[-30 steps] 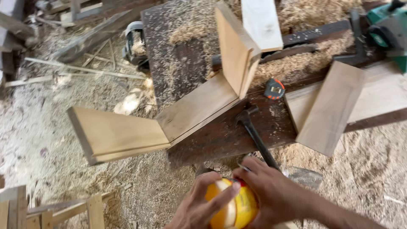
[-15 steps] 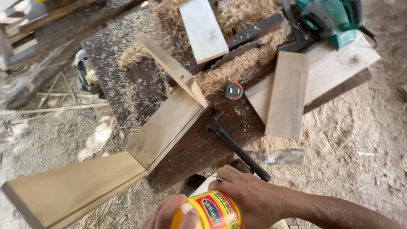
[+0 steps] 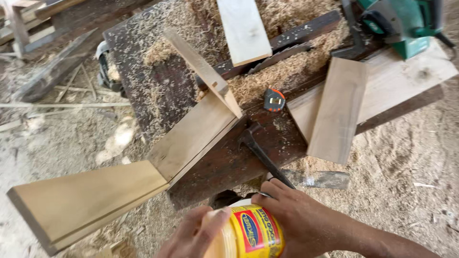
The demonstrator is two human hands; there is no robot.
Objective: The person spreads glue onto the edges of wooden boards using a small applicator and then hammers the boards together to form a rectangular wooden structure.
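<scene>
Both my hands hold a yellow glue tub (image 3: 248, 234) with a red and blue label at the bottom middle of the view. My left hand (image 3: 193, 234) wraps its left side and my right hand (image 3: 296, 215) grips its top right near the lid. Just above them a black-handled hammer (image 3: 263, 155) lies on the dark workbench (image 3: 153, 81). A joined assembly of light wooden boards (image 3: 191, 134) runs from the bench down to the lower left, with one board standing upright on it.
An orange tape measure (image 3: 274, 99) lies mid-bench. Loose planks (image 3: 338, 107) and a green power saw (image 3: 401, 21) sit at the right, another plank (image 3: 244, 28) at the top. Sawdust covers the bench and ground; scrap timber lies at the upper left.
The view has shifted so the bench sits higher and farther left. The tub has turned in my hands, showing its label side, and my right hand now sits on its upper right.
</scene>
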